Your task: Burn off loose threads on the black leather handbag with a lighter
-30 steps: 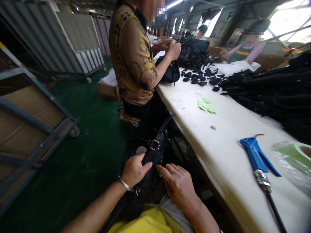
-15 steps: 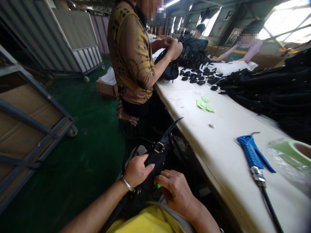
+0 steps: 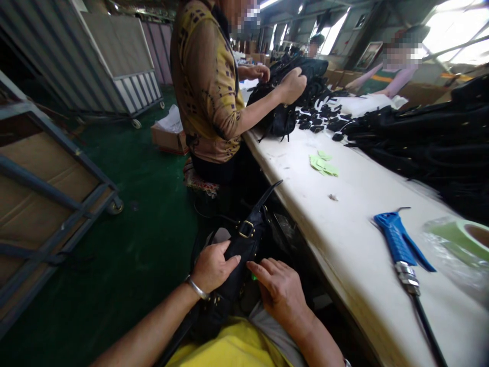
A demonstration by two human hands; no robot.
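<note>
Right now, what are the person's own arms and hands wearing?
Both forearms are bare, with no sleeves or gloves showing. The left hand has a thin silver bangle around its wrist. The right hand wears no ring that shows. A yellow garment sits below the arms.

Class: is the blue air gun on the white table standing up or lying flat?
Lying flat: the blue air gun rests lengthwise on the table, its hose trailing off, untouched by either hand.

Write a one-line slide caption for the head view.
Both hands, left and right, rest on a black bag in the lap beside a white table with a blue air gun.
</note>
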